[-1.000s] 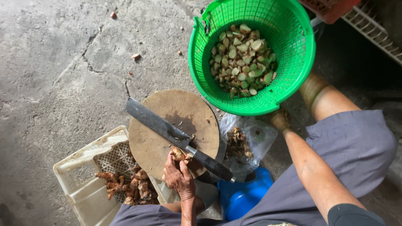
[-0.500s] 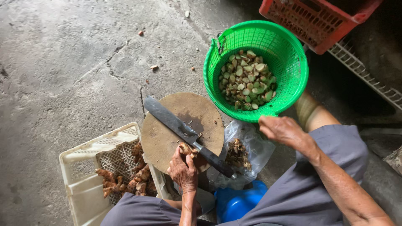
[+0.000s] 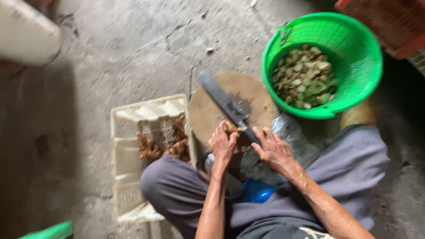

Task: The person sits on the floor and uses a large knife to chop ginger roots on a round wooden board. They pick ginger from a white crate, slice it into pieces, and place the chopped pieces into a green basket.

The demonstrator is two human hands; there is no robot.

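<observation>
Left hand (image 3: 222, 142) pins root piece (image 3: 232, 129) on board (image 3: 230, 106), frame centre; right hand (image 3: 273, 149) grasps knife (image 3: 226, 104) handle for cutting.

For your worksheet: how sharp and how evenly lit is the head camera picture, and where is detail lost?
Head view: motion blur softens everything, so the knife and both hands, left hand and right hand, lack crisp edges; daylight is soft on the concrete, the left side falls into shadow, and the green basket stays brightest.
</observation>
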